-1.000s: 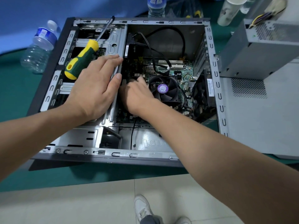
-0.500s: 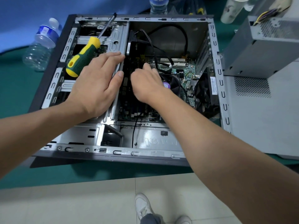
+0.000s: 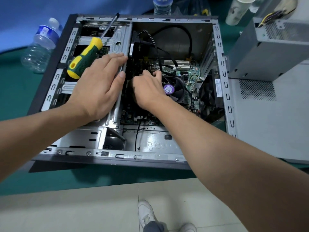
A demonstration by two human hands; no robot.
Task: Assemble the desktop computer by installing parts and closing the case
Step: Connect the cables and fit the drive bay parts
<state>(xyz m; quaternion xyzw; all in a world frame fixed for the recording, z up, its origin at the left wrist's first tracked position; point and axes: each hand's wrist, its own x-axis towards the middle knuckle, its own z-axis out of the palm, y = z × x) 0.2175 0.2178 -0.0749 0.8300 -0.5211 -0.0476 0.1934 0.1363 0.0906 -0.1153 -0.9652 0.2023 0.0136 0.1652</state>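
Both hands were at the open case (image 3: 222, 67) on the table: the left hand (image 3: 98, 87) lay flat on the drive cage (image 3: 117, 39), while the right hand (image 3: 147, 89) had shifted back off the fan (image 3: 177, 91), fingers curled over the motherboard (image 3: 190, 71); any grip was hidden, suggesting a part still being seated.

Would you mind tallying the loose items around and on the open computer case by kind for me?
Water bottles: 2, one left of the case, one behind it
Screwdrivers: 1, yellow-green handle, lying on the drive cage
Paper cups: 1
Power supply units: 1, grey, right of the case
Total: 5
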